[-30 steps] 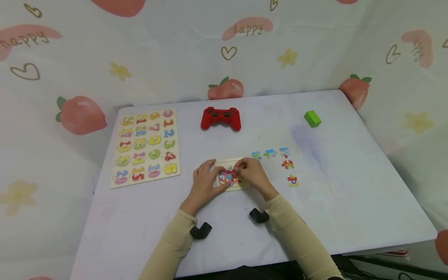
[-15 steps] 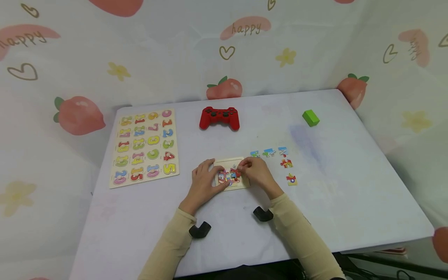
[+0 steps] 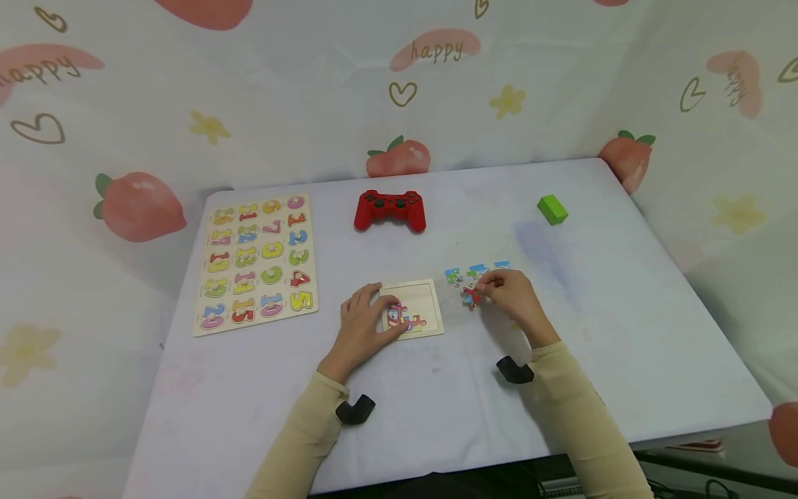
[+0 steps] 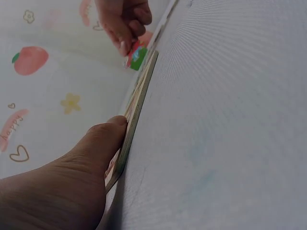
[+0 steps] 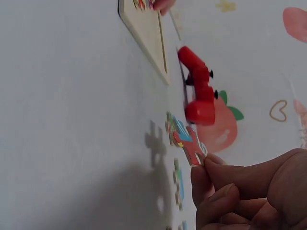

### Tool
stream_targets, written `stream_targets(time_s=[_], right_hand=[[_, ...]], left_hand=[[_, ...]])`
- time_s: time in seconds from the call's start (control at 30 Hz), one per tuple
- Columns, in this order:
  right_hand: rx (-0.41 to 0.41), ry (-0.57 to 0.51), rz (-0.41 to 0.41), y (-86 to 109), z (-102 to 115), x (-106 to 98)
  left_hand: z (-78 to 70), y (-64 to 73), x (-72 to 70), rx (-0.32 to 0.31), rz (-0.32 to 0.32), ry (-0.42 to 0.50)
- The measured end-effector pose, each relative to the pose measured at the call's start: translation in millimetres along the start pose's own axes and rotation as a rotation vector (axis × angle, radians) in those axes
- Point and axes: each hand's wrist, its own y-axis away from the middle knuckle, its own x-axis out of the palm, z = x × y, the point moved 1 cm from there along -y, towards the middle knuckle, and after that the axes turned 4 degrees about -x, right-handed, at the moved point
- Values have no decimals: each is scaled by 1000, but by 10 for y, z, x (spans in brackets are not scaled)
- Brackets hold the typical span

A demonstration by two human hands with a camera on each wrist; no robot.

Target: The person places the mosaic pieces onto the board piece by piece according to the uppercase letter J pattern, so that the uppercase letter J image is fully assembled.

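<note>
My left hand (image 3: 363, 326) holds the left side of a small wooden jigsaw tray (image 3: 427, 294), thumb at its near edge and index finger over the pieces. Inside the tray's lower left lie joined pieces (image 3: 396, 316) with a red and pink picture, partly covered by those fingers. To the right of the tray, my right hand (image 3: 514, 294) pinches a red and blue jigsaw piece (image 5: 189, 143) between thumb and index finger, raised over the table as its shadow shows. Loose blue and green pieces (image 3: 453, 276) lie just beyond it. Other loose pieces are mostly hidden under the right hand.
A wooden number board (image 3: 264, 277) lies at the left. At the back sit a red game controller (image 3: 390, 211) and, farther right, a green block (image 3: 552, 209). A patterned cloth (image 3: 299, 90) hangs behind the white table (image 3: 623, 312).
My right hand has lifted the red and blue piece out of the tray and carried it right, near the loose pieces. The left hand stays at the tray.
</note>
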Motion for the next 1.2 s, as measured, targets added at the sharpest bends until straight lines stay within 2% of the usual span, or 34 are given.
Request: stream_targets(time_s=[0.3,0.5,0.87,1.1,1.2], right_hand=[[17,55,-31,-48,-180,-136],[24,53,-24,-83,-196,-128],[36,121,-53,-132,-255,-79],[-31,207,12,-57,-272,-83],[-53,231,12,-37,-275,-65]], left_hand=[[24,-3,4,11,-5,7],[34,0,4,13,-6,7],[27,-2,2,11,4,4],[-1,-5,-12,-2,18,6],[2,-7,-7,-12,22,-2]])
